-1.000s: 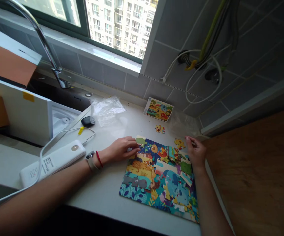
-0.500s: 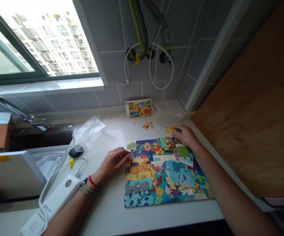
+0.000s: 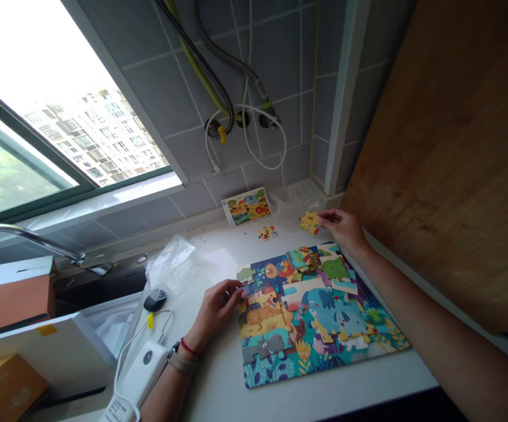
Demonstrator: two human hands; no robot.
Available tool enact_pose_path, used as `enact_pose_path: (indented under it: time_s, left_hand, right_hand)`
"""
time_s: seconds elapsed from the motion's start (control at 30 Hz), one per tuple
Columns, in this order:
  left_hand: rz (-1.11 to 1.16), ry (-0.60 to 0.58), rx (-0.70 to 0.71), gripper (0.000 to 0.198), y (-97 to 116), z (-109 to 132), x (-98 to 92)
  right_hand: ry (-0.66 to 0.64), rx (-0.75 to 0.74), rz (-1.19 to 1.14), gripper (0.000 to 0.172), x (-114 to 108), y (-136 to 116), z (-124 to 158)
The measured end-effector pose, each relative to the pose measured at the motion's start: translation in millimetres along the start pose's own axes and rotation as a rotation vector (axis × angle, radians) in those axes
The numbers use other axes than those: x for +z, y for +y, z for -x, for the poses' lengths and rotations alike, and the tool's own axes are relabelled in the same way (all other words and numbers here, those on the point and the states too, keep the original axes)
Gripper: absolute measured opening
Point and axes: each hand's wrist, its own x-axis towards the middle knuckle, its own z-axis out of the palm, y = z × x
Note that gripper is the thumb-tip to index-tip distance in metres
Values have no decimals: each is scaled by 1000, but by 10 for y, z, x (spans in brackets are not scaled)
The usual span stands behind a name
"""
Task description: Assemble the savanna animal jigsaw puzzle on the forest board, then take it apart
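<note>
Head view only. Left hand [image 3: 215, 312] at the left side of the jigsaw puzzle [image 3: 324, 316], with fingers [image 3: 232, 288] curved and close together and fingertips on the pieces near the puzzle's upper left corner. Whether those fingertips pinching a piece or only touching: impossible to tell. Around the left wrist, a watch strap [image 3: 181, 363] and a red bracelet [image 3: 188, 347].

Right hand [image 3: 344, 228] beyond the puzzle's far right corner, thumb and fingers pressed together, pinching a yellow puzzle piece [image 3: 310, 222] at the fingertips. Puzzle lying flat on the white countertop [image 3: 219, 381], partly assembled, some pieces crooked near the far edge. Just beyond it, a small cluster of puzzle pieces [image 3: 268, 233], and next to them, a picture card [image 3: 246, 206] near the tiled wall.

Compared with half a second ago, right hand no longer lying flat over the yellow piece, but gathered around it, with the piece farther from the puzzle's edge. Left hand at nearly the same place, fingers a little more bent. Whole scene rotated in the view, with the window farther left and the puzzle tilted in the frame.

Left of the puzzle, a clear plastic bag [image 3: 170, 264], a black computer mouse [image 3: 155, 299] and a white power bank [image 3: 142, 372] with its cable.
</note>
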Motion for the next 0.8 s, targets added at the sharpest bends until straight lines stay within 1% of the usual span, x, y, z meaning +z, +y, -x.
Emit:
enact_pose_path:
  time_s: [0.1, 0.17, 0.3, 0.4, 0.5, 0.57, 0.6, 0.67, 0.73, 0.8]
  left_hand:
    - [5, -2, 10, 29, 18, -1, -2]
    - [22, -7, 15, 27, 30, 2, 1]
    - [74, -9, 28, 34, 40, 9, 16]
    - [72, -12, 35, 37, 62, 9, 14]
    - [70, -19, 67, 32, 116, 12, -8]
    - [63, -40, 115, 26, 164, 17, -29]
    - [57, -62, 143, 25, 188, 20, -39]
    - [50, -123, 201, 29, 229, 27, -52]
    - [55, -173, 247, 37, 259, 34, -55]
    - [64, -181, 272, 38, 279, 41, -49]
  right_hand:
    - [-10, 105, -285, 42, 49, -188, 95]
    - [-83, 156, -376, 46, 98, -332, 186]
    - [-248, 208, -398, 51, 210, -565, 394]
    - [-386, 240, -385, 46, 328, -676, 619]
    - [-565, 259, -386, 41, 487, -753, 935]
    - [-665, 221, -357, 38, 590, -782, 1153]
    - [-681, 184, -346, 37, 632, -790, 1246]
    - [-675, 110, -316, 34, 688, -790, 1373]
    - [-639, 72, -314, 32, 707, -775, 1412]
    - [-604, 69, -342, 32, 702, -749, 1382]
